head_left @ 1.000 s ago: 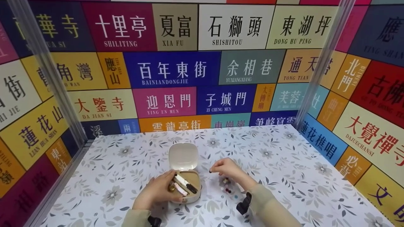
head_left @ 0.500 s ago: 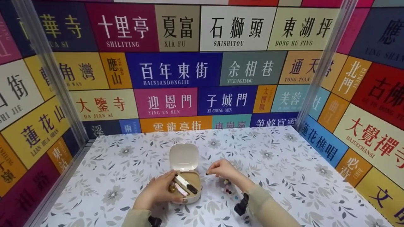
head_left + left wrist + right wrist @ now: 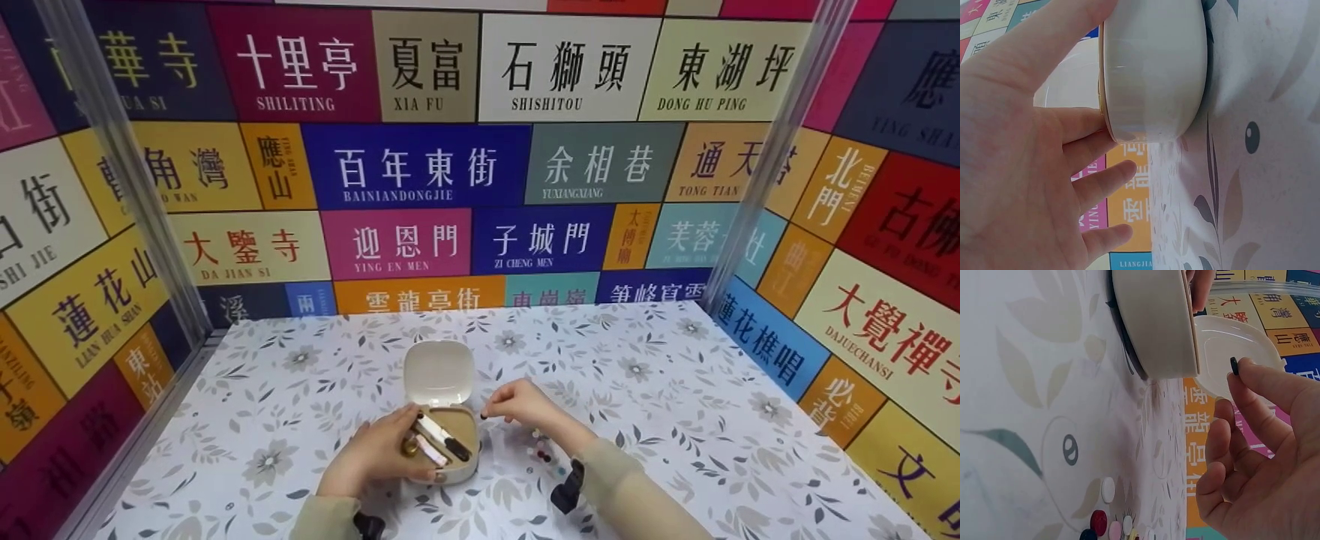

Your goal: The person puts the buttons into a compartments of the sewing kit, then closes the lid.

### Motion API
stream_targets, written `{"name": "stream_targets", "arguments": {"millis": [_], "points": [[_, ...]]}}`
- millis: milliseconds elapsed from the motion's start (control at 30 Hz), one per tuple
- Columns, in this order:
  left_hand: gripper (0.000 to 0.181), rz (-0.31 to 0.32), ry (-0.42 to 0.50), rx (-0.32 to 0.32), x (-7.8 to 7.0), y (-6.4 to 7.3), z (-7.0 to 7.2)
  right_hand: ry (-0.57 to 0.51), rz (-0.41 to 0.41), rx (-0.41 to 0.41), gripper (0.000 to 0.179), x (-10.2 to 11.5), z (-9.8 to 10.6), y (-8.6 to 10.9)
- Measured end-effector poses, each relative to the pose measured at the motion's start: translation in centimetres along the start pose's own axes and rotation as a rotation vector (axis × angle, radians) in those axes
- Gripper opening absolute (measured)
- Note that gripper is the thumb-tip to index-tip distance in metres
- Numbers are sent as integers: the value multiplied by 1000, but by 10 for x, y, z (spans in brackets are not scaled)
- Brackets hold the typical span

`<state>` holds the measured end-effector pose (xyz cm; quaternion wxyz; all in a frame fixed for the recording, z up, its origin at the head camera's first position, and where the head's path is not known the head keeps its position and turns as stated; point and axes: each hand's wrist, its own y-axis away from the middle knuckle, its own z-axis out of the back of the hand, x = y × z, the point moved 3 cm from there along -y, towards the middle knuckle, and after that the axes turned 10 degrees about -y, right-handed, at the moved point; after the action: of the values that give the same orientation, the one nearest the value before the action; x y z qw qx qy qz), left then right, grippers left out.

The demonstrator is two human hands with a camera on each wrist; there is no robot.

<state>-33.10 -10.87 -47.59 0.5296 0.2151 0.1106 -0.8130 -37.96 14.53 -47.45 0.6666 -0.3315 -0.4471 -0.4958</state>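
A white case (image 3: 463,474) stands on the table with its hinged lid (image 3: 439,371) raised. My left hand (image 3: 371,454) grips its left side, thumb at the near edge; the left wrist view shows the remaining fingers spread. Inside lie a white tube with a black end (image 3: 441,435), a pale pinkish tube (image 3: 430,450) and a small gold piece (image 3: 409,447). Just right of the case, my right hand (image 3: 529,403) pinches a small dark button (image 3: 1234,365) between thumb and forefinger, above the table and apart from the case.
Several small loose buttons, among them a white one (image 3: 1108,490) and a red one (image 3: 1098,523), lie on the table below the right forearm. The flower-patterned table (image 3: 300,405) is enclosed by walls of coloured sign panels (image 3: 409,165) with clear corner strips.
My right hand has moved left, bringing the dark button closer to the case's right edge. The left hand keeps its grip on the case, and the contents look unmoved.
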Motion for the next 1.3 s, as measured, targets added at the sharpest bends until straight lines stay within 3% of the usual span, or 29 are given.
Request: {"name": "stream_targets", "arguments": {"millis": [267, 533, 700, 1067, 1300], "points": [[118, -1, -22, 3, 1, -1, 0, -11, 65, 60, 5, 6, -9, 2], [117, 14, -6, 17, 2, 0, 1, 30, 75, 86, 10, 2, -17, -2], [117, -13, -13, -5, 1, 0, 1, 38, 102, 102, 9, 1, -23, -3], [116, -14, -18, 2, 3, -1, 0, 106, 103, 85, 9, 3, -29, -2], [118, -5, 8, 5, 4, -1, 0, 186, 160, 65, 6, 5, -33, -1]]}}
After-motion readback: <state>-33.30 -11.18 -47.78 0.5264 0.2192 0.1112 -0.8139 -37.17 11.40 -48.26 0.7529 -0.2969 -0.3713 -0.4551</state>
